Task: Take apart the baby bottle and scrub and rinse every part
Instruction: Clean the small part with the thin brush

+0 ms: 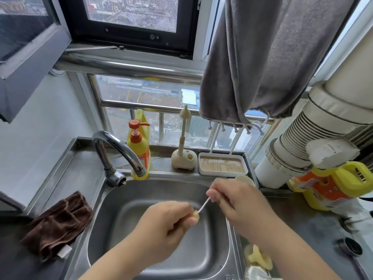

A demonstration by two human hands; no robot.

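Over a steel sink (113, 201), the left hand (161, 225) pinches a small yellowish bottle part (195, 214); the right hand (234, 199) pinches a thin straw (204, 205) entering it. Slippery fingers could drop either piece into the basin.

Home kitchen, steel sink (113, 201), faucet (119, 150), dish soap (139, 146)

1. A single wide-angle camera, worn on the person's head, looked forward and down.
2. It sat close above the stainless steel sink (159, 223), which filled the lower middle of the view.
3. It faced the black-framed window (131, 25) behind the curved chrome tap (119, 150).
4. Wide-angle bending curved the grey steel counter (84, 164) at the edges.
5. Both forearms entered from the bottom edge.
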